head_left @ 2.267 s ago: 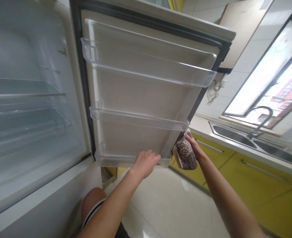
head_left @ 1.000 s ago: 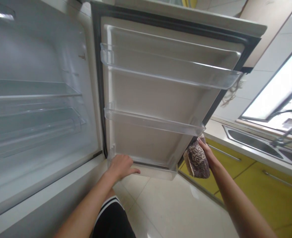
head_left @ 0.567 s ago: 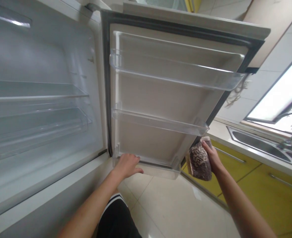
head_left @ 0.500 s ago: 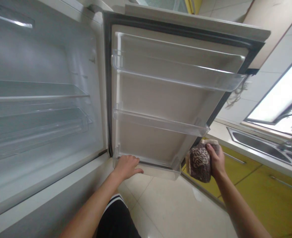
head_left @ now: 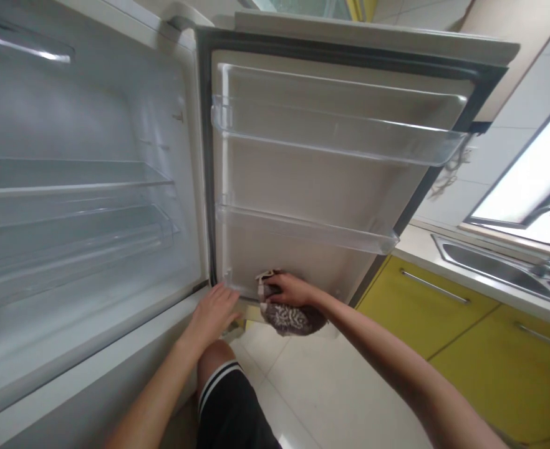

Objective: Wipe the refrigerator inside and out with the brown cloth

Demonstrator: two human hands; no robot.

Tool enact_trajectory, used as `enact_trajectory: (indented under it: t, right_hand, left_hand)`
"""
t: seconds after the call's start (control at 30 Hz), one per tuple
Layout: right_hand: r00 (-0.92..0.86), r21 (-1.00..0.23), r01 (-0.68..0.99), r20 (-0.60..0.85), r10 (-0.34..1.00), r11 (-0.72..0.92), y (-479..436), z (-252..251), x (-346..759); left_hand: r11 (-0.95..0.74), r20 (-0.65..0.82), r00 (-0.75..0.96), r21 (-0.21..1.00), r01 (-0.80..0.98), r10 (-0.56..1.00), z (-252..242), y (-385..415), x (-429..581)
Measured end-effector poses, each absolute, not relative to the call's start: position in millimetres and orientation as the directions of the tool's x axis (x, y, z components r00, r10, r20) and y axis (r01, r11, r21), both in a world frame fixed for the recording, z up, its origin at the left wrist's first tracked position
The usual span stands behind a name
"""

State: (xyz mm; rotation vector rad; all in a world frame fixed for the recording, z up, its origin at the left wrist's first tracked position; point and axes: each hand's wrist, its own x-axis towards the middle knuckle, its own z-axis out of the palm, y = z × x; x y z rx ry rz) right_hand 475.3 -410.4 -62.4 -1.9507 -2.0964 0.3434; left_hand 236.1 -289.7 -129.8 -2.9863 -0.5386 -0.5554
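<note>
Far left we've got the fridge compartment (head_left: pixel 116 118) wide open, with a glass shelf (head_left: pixel 60 174) running across it. Our left hand (head_left: pixel 213 310) is down at the left end of the bottom door rack (head_left: pixel 248 304), fingers pretty straight and thumb out to the side; honestly we can't tell if it's hanging on to the rim. Our black shorts (head_left: pixel 232 399) show just below. Next along, our right hand (head_left: pixel 296 290) is gripping a bunched-up brown cloth (head_left: pixel 289 319) with a pale swirly pattern, over the front edge of that same rack, around the middle. A clear middle rack (head_left: pixel 303 228) and top rack (head_left: pixel 340 138) sit higher up the door (head_left: pixel 312 181). Over on the right, yellow cabinets (head_left: pixel 410 312) run under our pale bench (head_left: pixel 418 246), which has a steel sink (head_left: pixel 490 265) set into it.
</note>
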Motion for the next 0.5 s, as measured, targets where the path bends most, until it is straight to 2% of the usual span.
enact_trajectory:
  t: [0.07,0.23,0.5]
  right_hand:
    - [-0.139,-0.44,0.894,-0.101,0.985,0.081,-365,-78,466]
    - [-0.248,-0.503,0.847,-0.09,0.965,0.171,-308,-111,437]
    - [-0.349,-0.461,0.855,-0.17,0.922,0.239,-424,-108,514]
  left_hand:
    - [-0.932,0.395,0.854,0.02,0.361,0.339,-140,-289,232]
    - [-0.928,0.398,0.843,0.075,0.364,0.363,-148,-288,235]
    - [-0.933,0.391,0.848,0.109,0.344,0.358,-144,-284,227]
